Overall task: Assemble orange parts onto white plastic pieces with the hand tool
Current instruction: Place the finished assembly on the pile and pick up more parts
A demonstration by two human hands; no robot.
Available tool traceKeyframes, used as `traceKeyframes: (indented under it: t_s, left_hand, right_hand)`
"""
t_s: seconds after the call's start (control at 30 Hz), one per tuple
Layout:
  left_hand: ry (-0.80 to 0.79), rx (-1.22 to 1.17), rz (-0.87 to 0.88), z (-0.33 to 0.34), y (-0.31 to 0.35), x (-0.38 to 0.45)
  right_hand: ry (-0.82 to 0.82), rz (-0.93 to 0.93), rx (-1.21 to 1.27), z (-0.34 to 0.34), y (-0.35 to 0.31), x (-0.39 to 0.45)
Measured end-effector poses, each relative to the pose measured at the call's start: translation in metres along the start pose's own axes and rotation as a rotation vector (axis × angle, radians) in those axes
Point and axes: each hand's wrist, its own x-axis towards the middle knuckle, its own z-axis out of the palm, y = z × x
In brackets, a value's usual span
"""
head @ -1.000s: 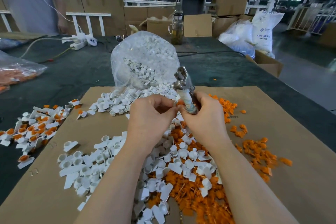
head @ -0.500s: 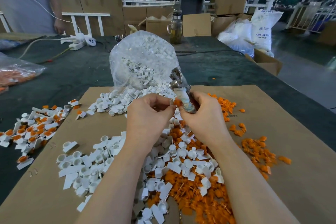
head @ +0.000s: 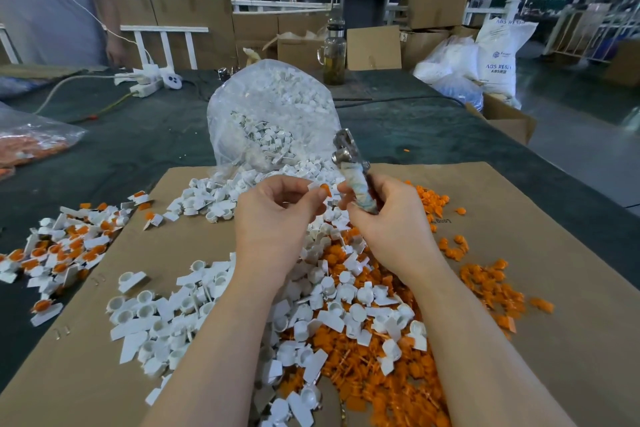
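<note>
My left hand [head: 277,218] pinches what looks like 1 white piece with an orange part [head: 324,189], my right hand [head: 388,218] grips the hand tool [head: 356,180] just beside it, and a loose pinch could drop the pair.

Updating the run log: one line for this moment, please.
left hand: pinches white piece with orange part | right hand: grips hand tool, head up | stage: part not under tool

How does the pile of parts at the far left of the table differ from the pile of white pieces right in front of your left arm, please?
The far-left pile lies mostly on the dark table cover; the white pile lies on the cardboard sheet. Most far-left pieces show orange in their cups; the white pile's cups look empty. Both are loose heaps of the same white cupped shape.
</note>
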Motion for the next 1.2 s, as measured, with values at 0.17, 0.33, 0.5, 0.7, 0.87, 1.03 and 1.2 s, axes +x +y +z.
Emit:
traceKeyframes:
  t_s: [0.17,0.33,0.5,0.7,0.87,1.03,1.2]
  left_hand:
    - [0.008,-0.157,-0.010,-0.003,0.001,0.003]
    - [0.001,-0.268,0.041,-0.007,0.000,0.006]
    - [0.004,-0.254,0.048,-0.008,0.000,0.006]
    - [0.010,-0.010,0.072,0.000,0.000,0.000]
    - [-0.003,0.065,0.103,0.002,-0.002,-0.002]
    - [0.005,0.117,0.126,0.004,-0.002,-0.002]
    - [0.006,0.118,0.146,0.004,-0.001,-0.003]
  right_hand:
    - [-0.133,0.019,0.015,-0.007,-0.001,-0.002]
    - [-0.256,0.031,-0.019,-0.009,0.000,-0.002]
    - [-0.282,0.024,-0.024,-0.007,0.000,-0.003]
    - [-0.030,-0.050,0.054,0.004,-0.005,-0.003]
    - [0.040,-0.047,0.033,0.006,-0.006,-0.002]
    - [0.030,-0.017,0.024,0.007,-0.005,-0.001]
    - [0.020,-0.003,0.057,0.007,-0.007,-0.002]
